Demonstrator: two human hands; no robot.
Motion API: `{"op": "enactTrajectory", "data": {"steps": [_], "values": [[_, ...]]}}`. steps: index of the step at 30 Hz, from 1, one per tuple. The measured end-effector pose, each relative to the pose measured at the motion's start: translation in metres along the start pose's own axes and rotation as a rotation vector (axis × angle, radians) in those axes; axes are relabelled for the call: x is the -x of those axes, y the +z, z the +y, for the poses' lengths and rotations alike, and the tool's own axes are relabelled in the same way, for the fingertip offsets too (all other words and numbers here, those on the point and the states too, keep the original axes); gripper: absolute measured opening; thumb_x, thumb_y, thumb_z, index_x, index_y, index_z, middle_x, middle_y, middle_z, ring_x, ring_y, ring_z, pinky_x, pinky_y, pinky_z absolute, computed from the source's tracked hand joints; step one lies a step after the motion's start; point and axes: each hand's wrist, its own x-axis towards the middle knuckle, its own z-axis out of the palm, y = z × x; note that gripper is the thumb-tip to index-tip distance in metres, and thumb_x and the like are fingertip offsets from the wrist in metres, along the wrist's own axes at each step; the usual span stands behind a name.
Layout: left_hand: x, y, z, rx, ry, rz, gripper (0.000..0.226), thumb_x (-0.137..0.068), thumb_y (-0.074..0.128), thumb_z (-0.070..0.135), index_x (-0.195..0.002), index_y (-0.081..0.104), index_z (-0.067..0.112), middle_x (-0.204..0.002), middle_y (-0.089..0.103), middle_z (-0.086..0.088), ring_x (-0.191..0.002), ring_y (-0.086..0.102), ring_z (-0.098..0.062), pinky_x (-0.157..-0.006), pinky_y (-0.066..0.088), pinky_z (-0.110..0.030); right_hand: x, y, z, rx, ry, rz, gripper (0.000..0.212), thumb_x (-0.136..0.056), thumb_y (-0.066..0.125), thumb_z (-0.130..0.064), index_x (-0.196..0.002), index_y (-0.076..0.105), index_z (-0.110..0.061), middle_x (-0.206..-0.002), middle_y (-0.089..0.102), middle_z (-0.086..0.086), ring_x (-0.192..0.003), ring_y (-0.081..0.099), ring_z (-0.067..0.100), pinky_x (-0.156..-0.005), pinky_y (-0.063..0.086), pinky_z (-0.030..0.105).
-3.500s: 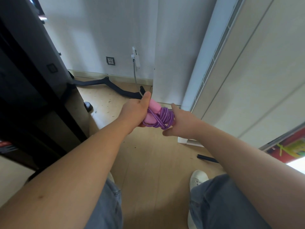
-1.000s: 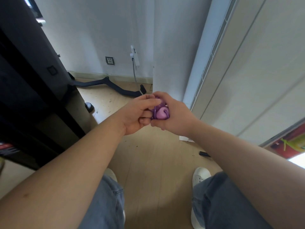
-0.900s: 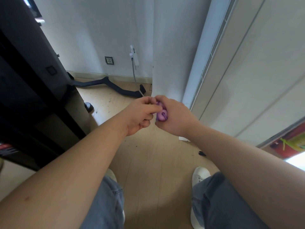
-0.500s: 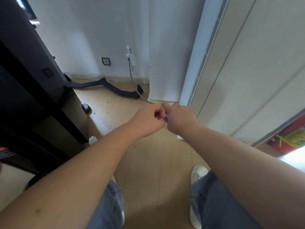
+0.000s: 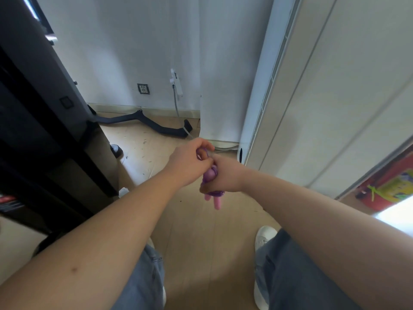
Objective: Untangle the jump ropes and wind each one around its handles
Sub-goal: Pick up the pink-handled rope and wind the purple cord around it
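My right hand [image 5: 226, 174] grips the wound jump rope bundle [image 5: 211, 175], purple cord wrapped round two pink handles held roughly upright. The handle ends [image 5: 215, 202] stick out below the fist. My left hand [image 5: 190, 162] sits just left of it and above, its fingers curled and pinching a loop of the purple cord [image 5: 204, 151] at the top of the bundle. Most of the bundle is hidden inside the two hands. Both hands hover over the wooden floor at mid-frame.
A black cabinet [image 5: 44, 135] stands on the left. On the floor by the far wall lies a black bent bar [image 5: 143, 121]. A white tall unit [image 5: 259, 97] and pale panels [image 5: 335, 97] fill the right. My white shoe [image 5: 264, 237] is below.
The bundle has been turned from lying sideways to pointing down, so the pink handle ends now show below my right fist. My left hand has shifted to the cord loop on top.
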Motion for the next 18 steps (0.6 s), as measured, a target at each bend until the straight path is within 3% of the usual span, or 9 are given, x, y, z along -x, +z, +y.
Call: {"op": "enactTrajectory", "data": {"steps": [2, 4, 6, 9, 11, 14, 16, 18], "values": [[0.005, -0.004, 0.004, 0.01, 0.026, -0.006, 0.029, -0.085, 0.07, 0.017, -0.102, 0.06, 0.038, -0.082, 0.066, 0.01, -0.079, 0.06, -0.003, -0.064, 0.043, -0.01, 0.01, -0.005, -0.006, -0.106, -0.062, -0.045, 0.056, -0.061, 0.082, -0.041, -0.109, 0.058, -0.025, -0.095, 0.077, -0.008, -0.094, 0.072, 0.012, -0.089, 0.056, 0.039], [0.012, -0.009, 0.006, 0.002, 0.051, -0.046, 0.031, -0.085, 0.072, 0.015, -0.104, 0.06, 0.037, -0.086, 0.065, 0.01, -0.077, 0.061, 0.0, -0.061, 0.045, -0.006, 0.025, -0.013, -0.012, -0.2, -0.057, -0.086, 0.058, -0.073, 0.081, -0.039, -0.125, 0.057, -0.029, -0.121, 0.068, -0.011, -0.111, 0.063, 0.011, -0.085, 0.054, 0.033], [0.02, -0.014, 0.008, -0.002, 0.073, -0.033, 0.03, -0.087, 0.071, 0.015, -0.108, 0.062, 0.034, -0.088, 0.065, 0.012, -0.075, 0.063, 0.002, -0.06, 0.047, -0.006, 0.04, -0.019, -0.015, -0.279, -0.037, -0.047, 0.057, -0.083, 0.076, -0.036, -0.135, 0.054, -0.034, -0.131, 0.061, -0.013, -0.117, 0.058, 0.012, -0.086, 0.056, 0.036], [0.028, -0.025, 0.009, 0.176, 0.038, 0.058, 0.026, -0.089, 0.071, 0.011, -0.11, 0.069, 0.027, -0.091, 0.067, 0.009, -0.074, 0.066, -0.004, -0.062, 0.056, -0.015, 0.053, -0.022, -0.019, -0.323, -0.047, 0.116, 0.029, -0.088, 0.073, -0.035, -0.117, 0.069, -0.03, -0.115, 0.069, -0.013, -0.106, 0.063, 0.015, -0.086, 0.06, 0.04], [0.033, -0.031, 0.011, 0.295, 0.017, 0.101, 0.026, -0.087, 0.073, 0.008, -0.108, 0.072, 0.023, -0.089, 0.069, 0.003, -0.077, 0.066, -0.008, -0.064, 0.06, -0.025, 0.06, -0.02, -0.024, -0.337, -0.057, 0.206, 0.018, -0.087, 0.074, -0.035, -0.104, 0.074, -0.028, -0.104, 0.073, -0.01, -0.096, 0.066, 0.018, -0.079, 0.06, 0.035], [0.049, -0.033, 0.015, 0.345, 0.05, 0.086, 0.027, -0.086, 0.075, 0.009, -0.11, 0.072, 0.021, -0.095, 0.072, 0.0, -0.085, 0.07, -0.01, -0.077, 0.058, -0.023, 0.075, -0.011, -0.037, -0.351, -0.113, 0.27, 0.017, -0.087, 0.074, -0.03, -0.104, 0.074, -0.029, -0.101, 0.075, -0.012, -0.095, 0.068, 0.007, -0.08, 0.052, 0.021], [0.063, -0.032, 0.018, 0.365, 0.069, 0.061, 0.026, -0.088, 0.073, 0.009, -0.111, 0.071, 0.02, -0.098, 0.073, -0.001, -0.092, 0.071, -0.012, -0.083, 0.059, -0.025, 0.086, -0.006, -0.046, -0.288, -0.127, 0.288, 0.012, -0.087, 0.073, -0.029, -0.099, 0.073, -0.034, -0.097, 0.075, -0.01, -0.095, 0.069, 0.009, -0.085, 0.053, 0.025], [0.075, -0.033, 0.022, 0.37, 0.084, 0.046, 0.026, -0.089, 0.071, 0.008, -0.112, 0.07, 0.021, -0.099, 0.073, -0.001, -0.095, 0.071, -0.014, -0.085, 0.059, -0.026, 0.097, -0.002, -0.055, -0.218, -0.117, 0.305, 0.009, -0.088, 0.072, -0.029, -0.087, 0.071, -0.037, -0.09, 0.075, -0.008, -0.089, 0.069, 0.013, -0.081, 0.054, 0.026]]}}
